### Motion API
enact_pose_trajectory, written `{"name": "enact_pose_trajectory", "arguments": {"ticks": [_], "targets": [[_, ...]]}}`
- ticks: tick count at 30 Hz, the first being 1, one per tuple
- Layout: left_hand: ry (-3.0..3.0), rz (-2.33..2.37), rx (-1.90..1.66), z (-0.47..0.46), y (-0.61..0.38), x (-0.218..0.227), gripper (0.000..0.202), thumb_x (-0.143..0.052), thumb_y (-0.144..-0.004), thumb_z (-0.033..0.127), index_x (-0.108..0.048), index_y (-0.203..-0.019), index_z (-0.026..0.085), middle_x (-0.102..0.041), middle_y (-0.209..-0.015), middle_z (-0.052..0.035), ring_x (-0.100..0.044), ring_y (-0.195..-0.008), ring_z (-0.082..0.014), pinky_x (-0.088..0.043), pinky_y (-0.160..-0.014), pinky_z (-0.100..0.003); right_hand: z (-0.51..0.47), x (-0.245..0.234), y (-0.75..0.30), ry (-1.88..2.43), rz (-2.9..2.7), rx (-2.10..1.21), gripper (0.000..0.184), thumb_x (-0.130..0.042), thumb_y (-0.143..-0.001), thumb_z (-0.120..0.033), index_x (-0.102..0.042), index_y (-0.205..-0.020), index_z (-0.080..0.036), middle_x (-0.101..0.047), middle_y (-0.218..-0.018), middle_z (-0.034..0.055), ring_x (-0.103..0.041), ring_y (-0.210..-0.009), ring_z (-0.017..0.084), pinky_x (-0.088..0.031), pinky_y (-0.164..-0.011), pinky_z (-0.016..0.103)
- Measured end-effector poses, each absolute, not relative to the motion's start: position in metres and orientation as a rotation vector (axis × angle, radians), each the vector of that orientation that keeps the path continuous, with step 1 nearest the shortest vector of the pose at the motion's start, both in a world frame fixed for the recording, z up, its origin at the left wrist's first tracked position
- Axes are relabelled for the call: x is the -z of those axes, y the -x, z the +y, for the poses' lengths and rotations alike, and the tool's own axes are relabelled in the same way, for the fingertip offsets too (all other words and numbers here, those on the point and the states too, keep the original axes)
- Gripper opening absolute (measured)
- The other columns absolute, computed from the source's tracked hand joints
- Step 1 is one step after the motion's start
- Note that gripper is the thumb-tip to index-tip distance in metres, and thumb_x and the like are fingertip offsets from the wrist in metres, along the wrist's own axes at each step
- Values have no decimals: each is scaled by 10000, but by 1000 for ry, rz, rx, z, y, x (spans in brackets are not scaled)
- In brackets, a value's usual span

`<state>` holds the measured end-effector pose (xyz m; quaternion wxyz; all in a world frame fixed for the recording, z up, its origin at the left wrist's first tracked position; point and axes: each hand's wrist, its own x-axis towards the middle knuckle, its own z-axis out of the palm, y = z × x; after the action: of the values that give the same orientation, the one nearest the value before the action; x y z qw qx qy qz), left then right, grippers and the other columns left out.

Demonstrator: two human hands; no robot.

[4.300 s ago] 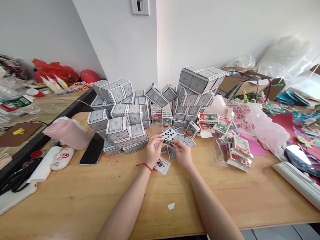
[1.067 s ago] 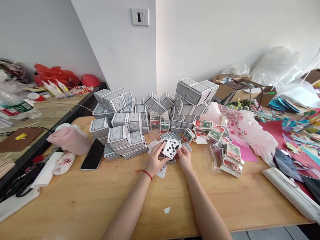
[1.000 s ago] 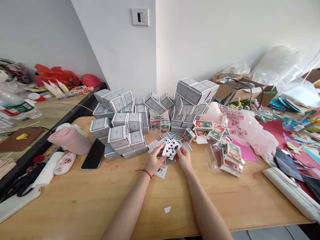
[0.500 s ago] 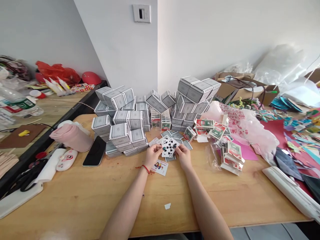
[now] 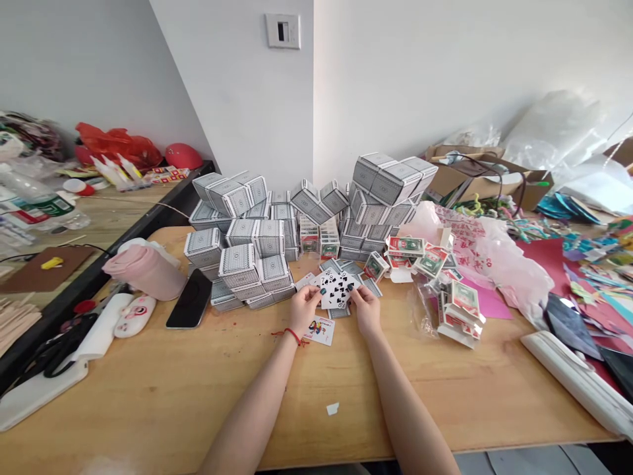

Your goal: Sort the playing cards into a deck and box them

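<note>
A small fan of spade playing cards point(image 5: 338, 291), the seven showing at its left, is held up between both hands over the table. My left hand point(image 5: 303, 313), with a red string bracelet at its wrist, pinches the fan's left edge. On the opposite edge, my right hand point(image 5: 366, 310) grips the cards between thumb and fingers. Below the fan a joker card point(image 5: 322, 331) lies face up beside my left wrist. Several grey-backed cards point(image 5: 370, 286) lie loose behind the hands, partly hidden by them.
Blocks folded from grey-backed cards point(image 5: 240, 265) are stacked at the left, with another stack point(image 5: 380, 177) at the right. Opened card boxes point(image 5: 459, 310) lie right of my hands. A black phone point(image 5: 188, 300) and pink roll point(image 5: 143, 272) are at the left; a paper scrap point(image 5: 333, 409) lies near the front.
The cards have spread wider, and more of the seven shows at the left. Both hands have moved slightly apart while keeping hold.
</note>
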<state>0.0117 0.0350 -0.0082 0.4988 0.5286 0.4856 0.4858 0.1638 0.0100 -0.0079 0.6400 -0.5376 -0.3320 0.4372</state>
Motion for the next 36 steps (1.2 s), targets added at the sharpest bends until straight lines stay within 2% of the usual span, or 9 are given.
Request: {"name": "enact_pose_trajectory", "arguments": {"ticks": [5,9,12,16,19,22,24,29,36], "targets": [[-1329,1266,-1263,35,-12,9,163,-558,-728,267,-561,-832,141,-595,-734,-23,-558,-671,-116,-453,-633,-240,12,14,-168,1214,-685,-935,283,-651,-644,-427,-534,-672,-171,-472,-566,-40,-376,-475,70,-308,-444,195],[-1326,1308,-1323,34,-13,10,181,-553,-732,223,-519,-891,144,-581,-736,-17,-561,-673,-112,-467,-657,-250,12,12,-168,1191,-656,-955,351,-659,-618,-426,-561,-845,-177,-486,-593,-43,-379,-465,69,-294,-422,191],[-1350,1310,-1336,35,-14,13,203,-556,-734,219,-514,-919,147,-588,-782,-33,-571,-695,-117,-480,-658,-257,11,8,-166,1181,-682,-958,452,-651,-625,-399,-550,-1011,-186,-417,-540,-75,-356,-436,66,-278,-403,188],[-1441,1304,-1288,35,-13,15,237,-539,-758,234,-537,-981,155,-610,-853,-58,-573,-673,-117,-490,-645,-269,10,6,-164,1208,-735,-975,459,-634,-637,-381,-563,-1047,-187,-369,-513,-89,-346,-413,65,-290,-396,197],[-1548,1311,-1354,34,-11,12,259,-509,-780,220,-552,-1032,179,-592,-1009,-78,-581,-821,-139,-485,-739,-297,9,7,-164,1218,-764,-992,444,-642,-630,-382,-584,-1019,-176,-395,-517,-81,-348,-416,64,-298,-397,200],[-1623,1320,-1434,33,-10,7,215,-489,-797,241,-604,-971,188,-560,-1056,-82,-541,-976,-170,-467,-805,-313,8,8,-164,1219,-802,-1023,419,-653,-626,-371,-601,-991,-173,-457,-539,-63,-374,-438,71,-308,-409,201],[-1609,1309,-1414,32,-9,6,207,-497,-797,279,-624,-929,182,-571,-995,-77,-557,-914,-165,-475,-769,-306,8,9,-164,1216,-850,-1043,392,-655,-629,-359,-615,-972,-175,-511,-575,-44,-404,-463,77,-322,-426,202],[-1441,1176,-1232,31,-9,7,263,-514,-777,352,-607,-925,156,-593,-702,-29,-545,-611,-122,-460,-548,-243,6,7,-163,1228,-890,-1069,396,-667,-614,-372,-627,-950,-168,-596,-643,-9,-458,-490,90,-342,-428,203],[-1255,1139,-1228,30,-10,2,221,-548,-723,377,-532,-731,157,-544,-583,14,-475,-501,-87,-382,-478,-207,8,8,-162,1256,-813,-1043,372,-674,-607,-442,-618,-834,-154,-579,-574,-13,-440,-443,83,-332,-402,199]]}}
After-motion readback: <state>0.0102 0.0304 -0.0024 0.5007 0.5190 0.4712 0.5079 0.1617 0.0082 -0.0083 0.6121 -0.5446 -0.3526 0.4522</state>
